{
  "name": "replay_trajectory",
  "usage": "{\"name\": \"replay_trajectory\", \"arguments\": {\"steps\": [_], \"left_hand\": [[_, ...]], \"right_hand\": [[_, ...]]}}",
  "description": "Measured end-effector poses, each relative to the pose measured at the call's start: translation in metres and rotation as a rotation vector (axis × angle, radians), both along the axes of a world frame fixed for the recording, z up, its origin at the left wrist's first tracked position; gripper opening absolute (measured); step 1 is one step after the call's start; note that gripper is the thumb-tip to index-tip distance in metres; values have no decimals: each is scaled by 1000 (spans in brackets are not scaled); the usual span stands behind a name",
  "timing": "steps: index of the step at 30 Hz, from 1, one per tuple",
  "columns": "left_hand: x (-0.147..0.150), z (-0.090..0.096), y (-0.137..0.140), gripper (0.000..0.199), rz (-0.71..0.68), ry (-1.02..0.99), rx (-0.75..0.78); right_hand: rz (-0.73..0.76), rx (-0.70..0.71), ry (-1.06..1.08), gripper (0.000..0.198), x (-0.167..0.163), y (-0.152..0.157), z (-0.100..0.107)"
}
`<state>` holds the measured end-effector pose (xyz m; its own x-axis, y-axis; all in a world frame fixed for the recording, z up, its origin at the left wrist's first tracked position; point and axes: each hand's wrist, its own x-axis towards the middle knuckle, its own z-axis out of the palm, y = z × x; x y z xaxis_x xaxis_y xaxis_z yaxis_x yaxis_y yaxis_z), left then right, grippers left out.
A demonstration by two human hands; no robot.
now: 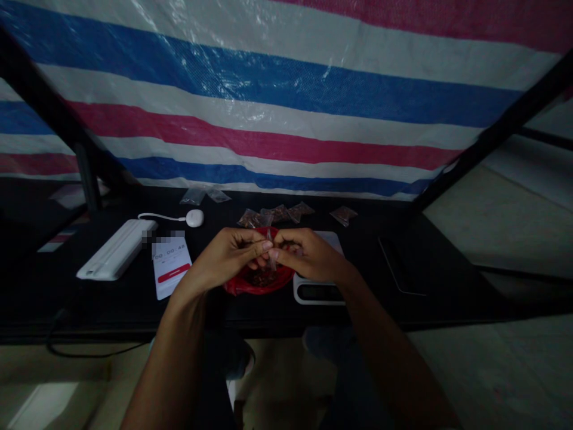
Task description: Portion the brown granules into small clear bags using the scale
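Both hands meet over a red bag (pixel 280 280) that lies open on the black table with small brown bits inside. My left hand (pixel 230 254) pinches one side of a small clear plastic bag (pixel 272 261). From the other side, my right hand (pixel 307 254) pinches the same bag with thumb and fingers. What the small bag holds is too dim to make out. Under and beside my right hand sits a white digital scale (pixel 319 294), partly covered by the hand. Just behind the red bag lie several small filled clear bags (pixel 280 213).
One more filled bag (pixel 343 215) lies farther right, near a dark phone (pixel 398 266). At left are a white power bank (pixel 119 249), a phone showing a timer (pixel 170 266) and a round white device (pixel 194 218) on a cable. Flat clear bags (pixel 194 195) lie at the back, before a striped sheet (pixel 268 119).
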<state>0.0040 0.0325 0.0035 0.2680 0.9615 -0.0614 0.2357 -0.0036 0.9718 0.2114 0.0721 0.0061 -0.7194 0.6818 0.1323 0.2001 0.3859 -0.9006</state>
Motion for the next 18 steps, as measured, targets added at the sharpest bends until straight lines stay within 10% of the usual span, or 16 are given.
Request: {"name": "replay_trajectory", "arguments": {"steps": [18], "left_hand": [[-3,7,-9,29,1,151,122]], "right_hand": [[-200,102,-27,16,7,7,-7]]}}
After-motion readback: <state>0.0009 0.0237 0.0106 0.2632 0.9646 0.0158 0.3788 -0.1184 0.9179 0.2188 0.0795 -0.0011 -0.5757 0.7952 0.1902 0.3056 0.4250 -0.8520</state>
